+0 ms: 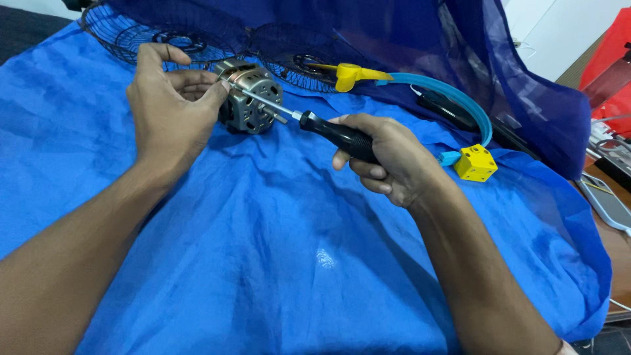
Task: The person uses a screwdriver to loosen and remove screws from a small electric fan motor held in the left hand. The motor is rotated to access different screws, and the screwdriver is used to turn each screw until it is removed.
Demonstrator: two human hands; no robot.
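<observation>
A small electric fan motor (253, 97), silver with a dark vented housing and its shaft pointing right, sits on the blue cloth (276, 250) in the far middle of the scene. The left hand (167, 108) is at the motor's left side, thumb and forefinger pinched together against the top near edge of the housing, the other fingers curled loosely above it. The right hand (388, 158) lies to the right of the motor and nearer, fingers wrapped tight round the black handle of a screwdriver (328, 131). The screwdriver's thin metal shank runs up and left from the handle across the face of the motor, its tip meeting the housing just beside the left thumb. So the motor lies between the two hands, touching the left one and joined to the right one only through the tool.

Beyond the motor, black wire fan guards (141, 36) lie at the far edge of the cloth. To the right lie a yellow plastic piece (348, 75), a curved light-blue band (453, 95) and a yellow cube (476, 163) with holes.
</observation>
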